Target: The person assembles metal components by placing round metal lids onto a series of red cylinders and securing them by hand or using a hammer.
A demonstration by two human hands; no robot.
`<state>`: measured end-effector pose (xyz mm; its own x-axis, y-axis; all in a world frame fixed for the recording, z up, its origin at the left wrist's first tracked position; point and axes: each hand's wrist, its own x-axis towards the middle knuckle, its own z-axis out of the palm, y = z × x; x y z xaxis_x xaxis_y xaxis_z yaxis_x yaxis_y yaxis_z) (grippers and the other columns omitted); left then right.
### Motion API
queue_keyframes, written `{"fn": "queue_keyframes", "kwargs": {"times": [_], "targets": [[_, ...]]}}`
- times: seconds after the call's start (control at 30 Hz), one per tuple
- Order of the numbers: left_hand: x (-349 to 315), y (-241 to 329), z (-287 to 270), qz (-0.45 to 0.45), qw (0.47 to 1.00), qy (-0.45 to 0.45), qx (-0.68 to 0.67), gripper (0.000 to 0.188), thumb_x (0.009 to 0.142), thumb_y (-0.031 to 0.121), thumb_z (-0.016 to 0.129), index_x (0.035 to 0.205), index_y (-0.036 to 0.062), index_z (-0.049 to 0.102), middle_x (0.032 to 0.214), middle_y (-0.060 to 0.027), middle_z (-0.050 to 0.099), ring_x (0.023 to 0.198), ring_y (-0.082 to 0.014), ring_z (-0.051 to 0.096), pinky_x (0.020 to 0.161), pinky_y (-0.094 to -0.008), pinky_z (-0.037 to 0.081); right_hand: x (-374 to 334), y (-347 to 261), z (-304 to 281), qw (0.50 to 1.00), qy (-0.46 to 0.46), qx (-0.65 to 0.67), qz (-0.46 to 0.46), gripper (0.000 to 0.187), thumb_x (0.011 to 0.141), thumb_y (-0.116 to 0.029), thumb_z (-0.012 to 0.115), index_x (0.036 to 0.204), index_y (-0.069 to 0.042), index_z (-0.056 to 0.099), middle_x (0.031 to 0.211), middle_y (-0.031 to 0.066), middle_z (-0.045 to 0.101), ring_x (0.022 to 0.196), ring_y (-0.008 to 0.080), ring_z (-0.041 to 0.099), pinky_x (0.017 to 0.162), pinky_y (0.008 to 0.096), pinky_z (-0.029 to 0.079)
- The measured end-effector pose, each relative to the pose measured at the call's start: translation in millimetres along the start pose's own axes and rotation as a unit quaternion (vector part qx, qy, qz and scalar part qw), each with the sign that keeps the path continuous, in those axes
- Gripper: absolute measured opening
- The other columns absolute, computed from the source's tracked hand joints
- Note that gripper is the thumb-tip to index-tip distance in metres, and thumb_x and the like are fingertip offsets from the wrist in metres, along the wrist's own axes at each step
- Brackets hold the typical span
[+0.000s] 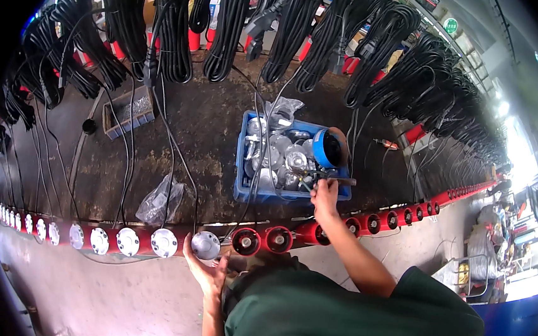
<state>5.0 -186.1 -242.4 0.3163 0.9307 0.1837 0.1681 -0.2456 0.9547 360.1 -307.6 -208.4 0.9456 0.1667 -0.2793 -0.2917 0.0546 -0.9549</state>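
My left hand (210, 276) grips a round silver end cap (205, 245), fingers and thumb at its two sides. The cap sits on the end of a red tube in a long row, and a black cable runs down to it. Over the front right of a blue crate (240, 190), my right hand (324, 199) is closed on a slim tool whose kind I cannot make out. Loose silver caps (277, 149) fill the crate, with a blue ring-shaped container (326, 148) on top. Just right of my left hand, an uncapped red tube (246, 241) shows its dark inside.
Coiled black cables (229, 32) hang along the far side, their leads trailing over the dark worktable (208, 132). A small box of screws (131, 114) and a clear plastic bag (160, 202) lie to the left. At right lies an orange-handled tool (385, 144).
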Motion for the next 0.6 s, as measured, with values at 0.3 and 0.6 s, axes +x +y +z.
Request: {"fn": "queue_keyframes", "kwargs": {"times": [0.3,0.6], "targets": [[0.2,-20.5,-4.5,0.012,0.998,0.016,-0.062,0.116,0.067,0.025,0.1,0.159,-0.0012,0.034,0.154,-0.0203,0.053,0.14,-0.0344,0.052,0.119,-0.0475,0.041,-179.2,-60.2,8.7,0.881,-0.375,0.012,-0.288,0.033,0.101,0.007,0.049,0.118,-0.013,0.029,0.116,0.017,0.051,0.081,0.0165,0.056,0.067,0.0322,0.052],[5.7,-17.5,0.5,-0.012,0.998,0.043,-0.037,0.097,0.068,0.015,0.099,0.15,0.0017,0.047,0.142,-0.0172,0.062,0.127,-0.0314,0.064,0.111,-0.0429,0.051,-178.6,-91.2,49.5,0.85,-0.496,-0.1,-0.148,0.04,0.11,-0.008,0.047,0.144,-0.01,0.028,0.101,0.0143,0.06,0.066,0.0106,0.048,0.058,0.0239,0.041]]}}
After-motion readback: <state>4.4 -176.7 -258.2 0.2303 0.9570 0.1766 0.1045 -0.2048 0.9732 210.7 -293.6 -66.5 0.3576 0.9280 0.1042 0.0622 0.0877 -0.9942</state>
